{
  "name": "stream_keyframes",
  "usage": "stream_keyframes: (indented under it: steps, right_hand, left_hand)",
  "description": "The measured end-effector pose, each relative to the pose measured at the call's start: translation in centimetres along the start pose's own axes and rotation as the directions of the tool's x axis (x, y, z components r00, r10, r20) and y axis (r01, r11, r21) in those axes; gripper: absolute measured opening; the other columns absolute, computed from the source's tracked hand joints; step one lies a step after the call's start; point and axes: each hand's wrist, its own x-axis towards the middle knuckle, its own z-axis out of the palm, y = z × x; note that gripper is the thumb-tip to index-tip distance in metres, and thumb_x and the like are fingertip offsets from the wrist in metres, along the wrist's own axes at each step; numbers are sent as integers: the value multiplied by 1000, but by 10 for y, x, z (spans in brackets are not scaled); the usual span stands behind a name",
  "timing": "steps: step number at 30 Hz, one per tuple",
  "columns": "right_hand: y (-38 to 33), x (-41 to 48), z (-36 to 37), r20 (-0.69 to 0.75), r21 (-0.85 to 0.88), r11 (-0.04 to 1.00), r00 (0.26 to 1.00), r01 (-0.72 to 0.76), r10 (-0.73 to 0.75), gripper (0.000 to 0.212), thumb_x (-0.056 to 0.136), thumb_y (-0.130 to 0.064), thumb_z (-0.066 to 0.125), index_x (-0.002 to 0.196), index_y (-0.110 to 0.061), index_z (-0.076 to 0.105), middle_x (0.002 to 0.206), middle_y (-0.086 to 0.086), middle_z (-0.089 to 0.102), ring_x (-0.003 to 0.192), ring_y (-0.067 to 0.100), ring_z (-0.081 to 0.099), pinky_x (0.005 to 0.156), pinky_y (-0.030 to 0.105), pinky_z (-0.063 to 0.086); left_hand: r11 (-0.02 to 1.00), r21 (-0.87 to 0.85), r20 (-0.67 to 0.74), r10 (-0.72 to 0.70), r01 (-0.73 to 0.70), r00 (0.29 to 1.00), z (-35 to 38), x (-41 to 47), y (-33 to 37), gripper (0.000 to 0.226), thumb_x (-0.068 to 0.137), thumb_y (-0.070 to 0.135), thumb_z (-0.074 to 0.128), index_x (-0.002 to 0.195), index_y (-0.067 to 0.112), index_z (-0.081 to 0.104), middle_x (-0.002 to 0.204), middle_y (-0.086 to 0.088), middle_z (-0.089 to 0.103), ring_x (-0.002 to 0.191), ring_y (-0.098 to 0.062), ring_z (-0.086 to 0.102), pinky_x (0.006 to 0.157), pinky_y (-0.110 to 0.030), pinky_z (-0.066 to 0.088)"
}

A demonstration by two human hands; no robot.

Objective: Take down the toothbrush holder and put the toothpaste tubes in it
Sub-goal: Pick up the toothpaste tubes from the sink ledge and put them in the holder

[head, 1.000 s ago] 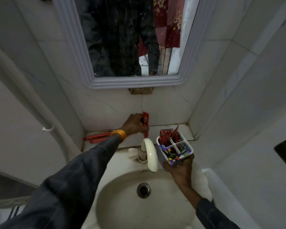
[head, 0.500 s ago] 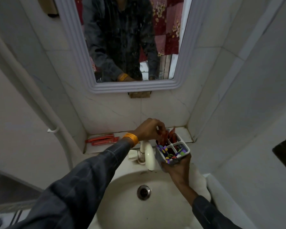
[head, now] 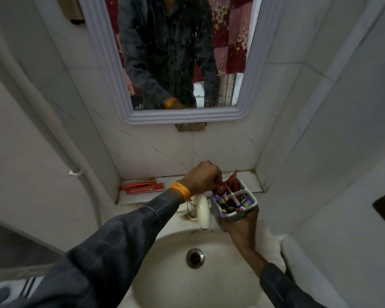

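Two red toothpaste tubes (head: 142, 187) lie on the ledge at left. The left hand (head: 201, 177) pinches a red tube (head: 220, 188) into the toothbrush holder (head: 233, 202), gripped underneath by the right hand (head: 240, 225) above the sink (head: 165, 274).

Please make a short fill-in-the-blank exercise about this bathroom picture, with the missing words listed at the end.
1. The right hand holds the toothbrush holder above the ____.
2. The left hand pushes a ____ toothpaste tube into a rear compartment.
3. Two more red tubes lie on the ledge, to the ____ of the tap.
4. The left wrist wears a ____ band.

Missing words: sink; red; left; yellow
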Motion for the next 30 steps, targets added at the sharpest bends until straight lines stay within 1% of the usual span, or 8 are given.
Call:
stream_keyframes:
  steps: [6,11,14,18,21,23,28,30]
  right_hand:
    - [8,10,2,7,-65,996,998,-54,54,116,49,-27,109,148,-16,49,138,6,68,126,22,69,99,50,62]
    - [13,10,1,-7,-68,996,998,-58,58,117,48,-25,109,148,-17,48,141,5,66,128,21,67,101,51,61]
    - [11,6,0,18,-62,998,1000,-21,22,115,48,-15,106,147,-16,47,141,5,65,129,20,66,103,51,60]
    - [8,1,1,24,-31,1000,1000,2,-1,110,50,7,102,136,-36,48,133,-11,65,119,-5,66,93,17,60]
    - [8,-2,3,3,-6,1000,1000,-6,6,111,51,14,98,136,-29,42,131,-14,60,118,-11,64,88,6,54]
    - [5,-4,4,2,-20,1000,1000,3,-3,109,51,18,96,129,-37,43,128,-15,60,113,-19,63,86,3,53]
    - [2,-3,6,1,2,1000,1000,-1,1,107,52,21,95,129,-32,44,128,-12,61,110,-20,64,83,2,53]
    - [0,-3,7,15,-1,1000,1000,8,-8,107,53,17,96,136,-24,42,131,-6,62,114,-17,63,85,4,54]
  left_hand:
    - [992,-94,112,-79,89,991,6,6,-4,19,80,24,77,92,10,75,95,-8,73,81,-19,61,81,-31,53]
    - [864,-420,99,-261,278,960,0,-7,-46,23,81,20,78,100,9,71,86,-6,74,62,-14,67,55,-15,54]
    - [841,-251,31,-488,480,872,13,-32,-99,21,85,21,71,102,10,72,105,-12,75,93,-27,70,83,-32,57]
    - [756,-22,109,-648,654,753,46,-87,-161,41,92,26,62,130,13,59,138,-14,58,126,-33,54,106,-33,40]
    - [755,4,124,-651,656,749,67,-105,-180,49,95,17,51,143,24,49,150,-10,48,137,-31,44,116,-34,33]
    - [771,11,108,-633,636,766,73,-102,-179,47,99,18,46,146,22,45,153,-11,43,140,-31,41,119,-35,30]
    - [795,65,185,-603,603,776,62,-80,-163,44,83,32,71,118,8,62,127,-16,62,116,-34,58,97,-37,46]
    - [785,-42,125,-609,618,783,41,-65,-151,36,77,32,77,101,7,68,110,-16,69,104,-34,63,86,-35,50]
